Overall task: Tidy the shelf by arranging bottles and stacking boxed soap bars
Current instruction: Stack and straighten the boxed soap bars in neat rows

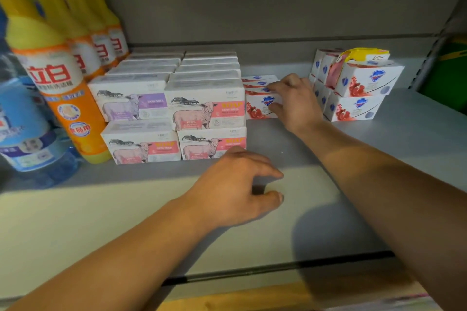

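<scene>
White sheep-printed soap boxes (pixel 204 108) stand stacked two high in rows at the shelf's middle. Right of them sits a row of white-and-red soap boxes (pixel 260 105); my right hand (pixel 295 101) grips the front box, fingers over its top and thumb on its face. A separate pile of the same red-print boxes (pixel 358 93) stands further right, topped by a yellow packet (pixel 364 54). My left hand (pixel 242 184) hovers over the shelf front, fingers loosely curled, holding nothing. Yellow-orange bottles (pixel 63 88) line the left side.
A blue bottle (pixel 27 129) stands at the far left edge. The grey shelf board (pixel 404 129) stretches right of the piles, ending at a metal upright (pixel 429 63) with green beyond. The shelf's front lip (pixel 252 272) runs below my arms.
</scene>
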{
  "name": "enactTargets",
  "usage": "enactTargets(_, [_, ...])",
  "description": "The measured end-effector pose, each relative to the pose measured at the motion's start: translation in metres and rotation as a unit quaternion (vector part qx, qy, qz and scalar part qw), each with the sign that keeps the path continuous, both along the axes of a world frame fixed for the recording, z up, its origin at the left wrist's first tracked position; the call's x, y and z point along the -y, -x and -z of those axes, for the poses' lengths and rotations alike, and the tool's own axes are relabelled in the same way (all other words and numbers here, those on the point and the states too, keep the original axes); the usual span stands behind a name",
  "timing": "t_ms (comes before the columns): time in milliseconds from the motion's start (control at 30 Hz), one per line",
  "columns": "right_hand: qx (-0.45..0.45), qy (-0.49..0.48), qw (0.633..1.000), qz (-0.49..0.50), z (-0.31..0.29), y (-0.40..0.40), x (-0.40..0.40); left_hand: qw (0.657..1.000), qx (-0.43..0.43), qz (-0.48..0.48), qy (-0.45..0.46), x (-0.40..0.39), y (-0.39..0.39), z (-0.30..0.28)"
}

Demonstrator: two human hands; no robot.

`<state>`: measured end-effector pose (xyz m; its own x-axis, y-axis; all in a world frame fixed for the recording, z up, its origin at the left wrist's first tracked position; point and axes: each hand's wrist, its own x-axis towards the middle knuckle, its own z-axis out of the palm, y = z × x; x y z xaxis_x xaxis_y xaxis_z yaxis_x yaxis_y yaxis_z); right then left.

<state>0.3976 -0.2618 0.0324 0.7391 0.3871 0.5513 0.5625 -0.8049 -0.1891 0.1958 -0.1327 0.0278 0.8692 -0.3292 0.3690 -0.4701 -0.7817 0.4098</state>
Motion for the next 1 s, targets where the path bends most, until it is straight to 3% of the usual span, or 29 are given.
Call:
enactTargets(367, [-0.041, 0.015, 0.999, -0.003, -0.018, 0.010, 0.009, 1.000, -0.011, -0.015, 0.019, -0.002, 0.001, 0.000])
enactTargets(533, [0.065, -0.104, 0.992, 0.021, -0.036, 0.029, 0.053, 0.998, -0.022, -0.035, 0.046, 0.001, 0.000, 0.000])
enactTargets(633, [0.104, -0.127, 0.982, 0.098, -0.045, 0.028, 0.091, 0.998, -0.024, -0.042, 0.051, 0.002, 0.001, 0.000])
enactTargets(767, [0.031, -0.145, 0.970, 0.193, -0.049, 0.012, 0.133, 0.996, -0.028, -0.056, 0.056, 0.002, 0.000, 0.000])
enactTargets(867, [-0.087, -0.189, 0.962, 0.175, -0.043, 0.002, 0.145, 0.996, -0.032, -0.064, 0.057, 0.002, -0.001, 0.001])
enactTargets(1000, [-0.070, -0.237, 0.954, 0.169, -0.032, -0.006, 0.142, 0.996, -0.034, -0.069, 0.054, 0.001, -0.003, 0.002])
